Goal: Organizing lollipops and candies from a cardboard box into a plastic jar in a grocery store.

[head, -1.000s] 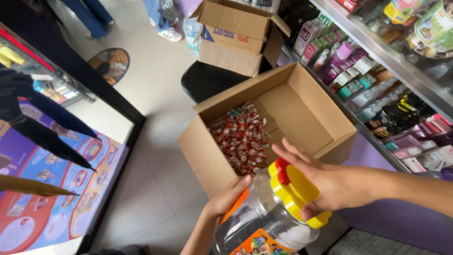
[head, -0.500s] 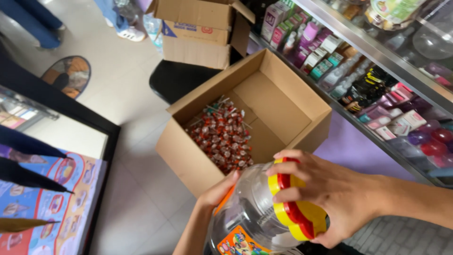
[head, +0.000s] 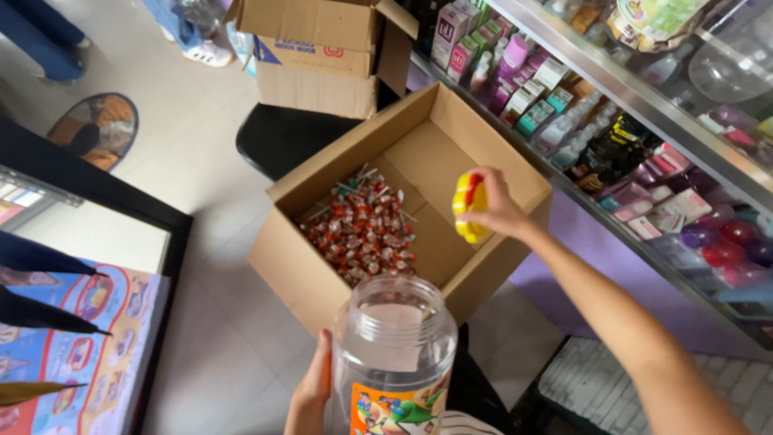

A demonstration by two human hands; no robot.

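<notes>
My left hand (head: 312,389) grips the side of a clear plastic jar (head: 392,346) with a colourful label, held upright at the bottom of the view with its mouth uncovered. My right hand (head: 498,207) holds the jar's yellow and red lid (head: 467,206) out over an open cardboard box (head: 298,268). A heap of small red-wrapped lollipops (head: 360,230) lies in the left part of that box, to the left of the lid.
A second cardboard box (head: 319,51) stands behind on a black stool (head: 282,138). A glass shelf counter (head: 636,121) with small packaged goods runs along the right. A display case (head: 72,322) with colourful pictures is at the left. A person's feet (head: 197,40) are at the top.
My right hand has taken the lid off the jar and carried it forward over the box. The jar now stands open-mouthed in my left hand.
</notes>
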